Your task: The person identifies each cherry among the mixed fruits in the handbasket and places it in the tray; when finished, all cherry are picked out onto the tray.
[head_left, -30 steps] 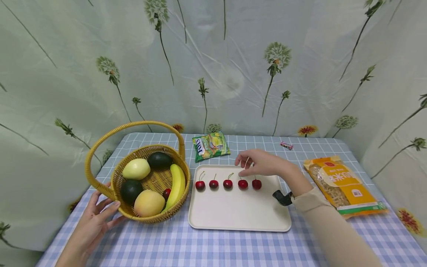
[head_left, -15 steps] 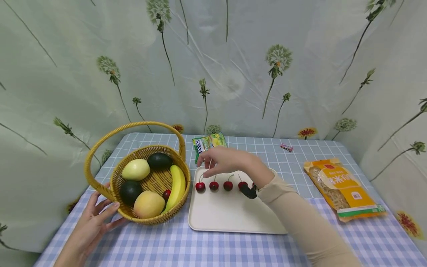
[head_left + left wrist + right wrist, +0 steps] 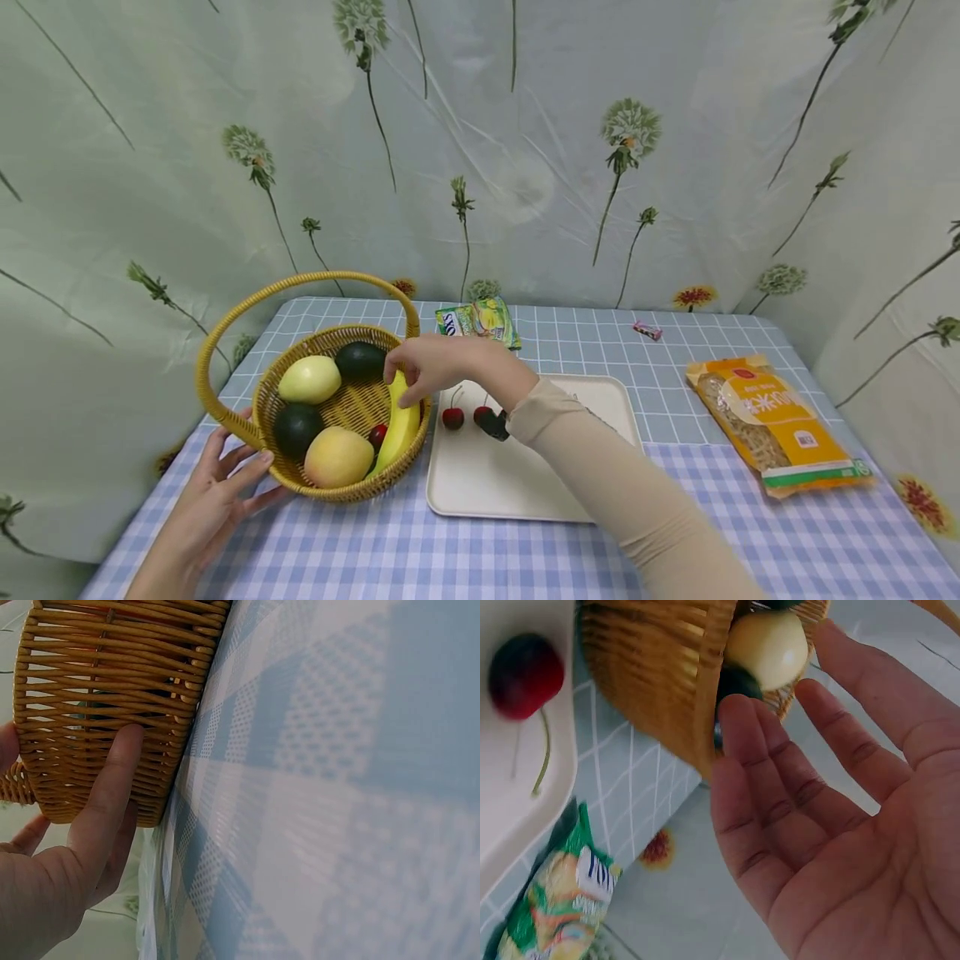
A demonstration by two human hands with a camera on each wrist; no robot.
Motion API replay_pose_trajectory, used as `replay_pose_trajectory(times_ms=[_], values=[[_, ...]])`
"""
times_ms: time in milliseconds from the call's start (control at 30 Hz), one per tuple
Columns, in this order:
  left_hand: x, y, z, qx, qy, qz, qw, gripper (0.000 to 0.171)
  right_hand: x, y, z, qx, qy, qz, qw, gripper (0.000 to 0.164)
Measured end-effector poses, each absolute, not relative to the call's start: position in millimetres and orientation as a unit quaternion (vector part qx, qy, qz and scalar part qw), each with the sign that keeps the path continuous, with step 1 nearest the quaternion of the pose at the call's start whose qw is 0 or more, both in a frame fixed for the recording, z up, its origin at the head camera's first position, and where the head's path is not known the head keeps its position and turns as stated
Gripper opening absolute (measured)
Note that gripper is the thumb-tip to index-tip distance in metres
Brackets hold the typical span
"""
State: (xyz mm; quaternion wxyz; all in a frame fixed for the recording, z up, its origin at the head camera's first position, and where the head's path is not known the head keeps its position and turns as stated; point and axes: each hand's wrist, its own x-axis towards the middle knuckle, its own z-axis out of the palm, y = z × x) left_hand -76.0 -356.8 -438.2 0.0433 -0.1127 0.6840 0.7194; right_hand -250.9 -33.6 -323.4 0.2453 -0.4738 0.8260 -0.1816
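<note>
Head view looks forward and down across the table, basket at 9 o'clock. Left wrist view presses close against the basket wall; right wrist view looks past its rim at 12 o'clock.

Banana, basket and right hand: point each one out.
banana (image 3: 400, 421), head view, middle of its yellow body
basket (image 3: 300, 285), head view, top of the arched handle
right hand (image 3: 433, 365), head view, back of the hand

Staged home-style tabletop set: floral curtain backdrop enclosing surface on three sides, blue checked cloth, wicker fruit basket, snack packets, serving tray.
</note>
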Motion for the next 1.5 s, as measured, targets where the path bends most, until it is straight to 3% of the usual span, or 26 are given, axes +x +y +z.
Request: replay_pose_trajectory(times_ms=[733, 1500], values=[[-77, -358, -440, -0.101, 0.686, 0.719, 0.036, 0.071, -239, -114, -332, -0.391, 0.843, -0.037, 0.368, 0.048], [-76, -358, -439, -0.102, 0.686, 0.719, 0.037, 0.07, -236, -128, -339, -0.378, 0.837, 0.0, 0.395, 0.009]])
